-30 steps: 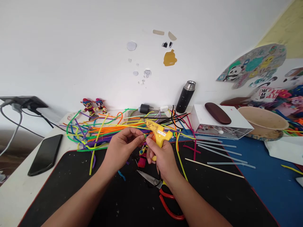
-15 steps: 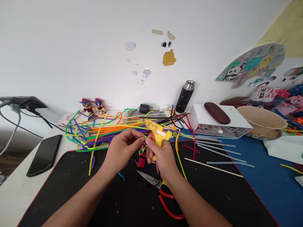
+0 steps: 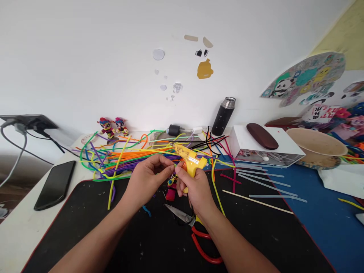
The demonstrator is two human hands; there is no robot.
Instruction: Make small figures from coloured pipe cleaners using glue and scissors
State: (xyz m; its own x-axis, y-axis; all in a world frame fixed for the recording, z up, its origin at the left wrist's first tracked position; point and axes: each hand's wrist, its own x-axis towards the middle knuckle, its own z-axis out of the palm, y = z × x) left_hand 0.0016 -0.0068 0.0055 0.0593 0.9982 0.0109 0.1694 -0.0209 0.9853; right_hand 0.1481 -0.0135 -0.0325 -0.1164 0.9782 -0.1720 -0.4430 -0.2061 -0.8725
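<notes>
Left hand: the thumb and forefinger of the left hand (image 3: 148, 176) are brought together at the tips, with a small green piece (image 3: 175, 165) pinched between them; its exact shape cannot be told, as most of it is covered.
Right hand: a yellow glue gun (image 3: 190, 158) is gripped by the right hand (image 3: 196, 186), the fingers being closed around its handle; the thumb tip is placed just beside the green piece, but whether the two are touching cannot be told.
Glue gun: its nozzle is pointed up and toward the left, above the fingertips of both hands.
Small figure: a pink, yellow and black figure (image 3: 170, 194) is seen under the hands, partly hidden by them.
Scissors: red-handled scissors (image 3: 187, 218) are laid on the black mat (image 3: 142, 246), partly covered by the right forearm.
Pipe cleaners: a bundle of coloured pipe cleaners (image 3: 122, 159) is spread beyond the left hand.
Right side: clear glue sticks (image 3: 267, 185) and a wooden stick (image 3: 257, 202) are scattered there.
Back: a black flask (image 3: 222, 118) is stood beside a white box (image 3: 241, 137), on which a brown case (image 3: 262, 135) is rested.
Left side: a phone (image 3: 55, 185) is laid flat beside the mat.
</notes>
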